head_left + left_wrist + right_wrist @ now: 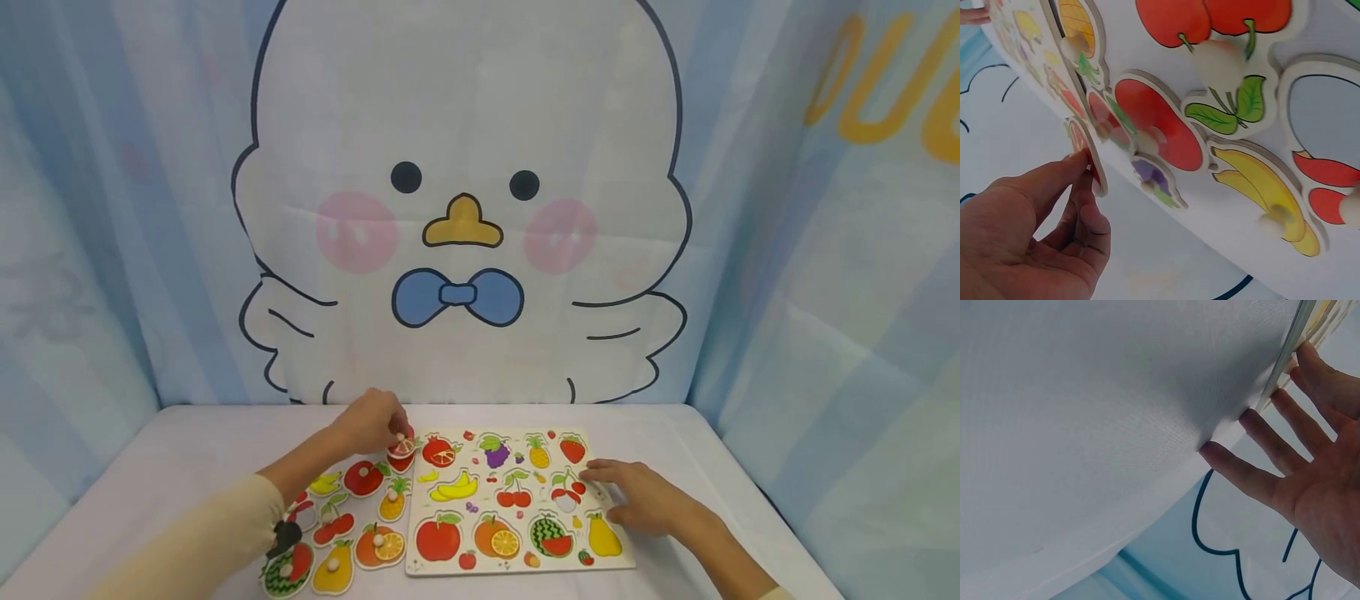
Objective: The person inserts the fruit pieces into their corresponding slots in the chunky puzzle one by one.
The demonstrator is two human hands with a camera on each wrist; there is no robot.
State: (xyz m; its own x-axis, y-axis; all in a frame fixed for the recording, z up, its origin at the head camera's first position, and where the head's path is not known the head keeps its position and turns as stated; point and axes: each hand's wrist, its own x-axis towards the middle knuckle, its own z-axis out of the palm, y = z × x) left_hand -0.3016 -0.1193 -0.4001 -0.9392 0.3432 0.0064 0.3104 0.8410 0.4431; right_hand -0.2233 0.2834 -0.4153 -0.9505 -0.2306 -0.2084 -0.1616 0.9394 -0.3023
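My left hand (372, 422) pinches a pomegranate puzzle piece (1094, 159) between thumb and fingers, tilted up on edge at the board's top left corner. In the head view it overlaps a strawberry piece (401, 463). The puzzle board (525, 568) lies flat, printed with fruit pictures, including a pomegranate picture (438, 451) close to the held piece. Along the board's right edge, my right hand (641, 498) rests with its fingers spread; in the right wrist view its fingertips (1249, 417) touch the white cloth and the board's side.
Left of the board lie several knobbed fruit pieces: an orange (378, 546), a pear (333, 569), a watermelon (287, 572), a pineapple (392, 503), cherries (332, 523), bananas (1266, 187) and grapes (1155, 178). A printed curtain (465, 358) hangs behind the white table (697, 450).
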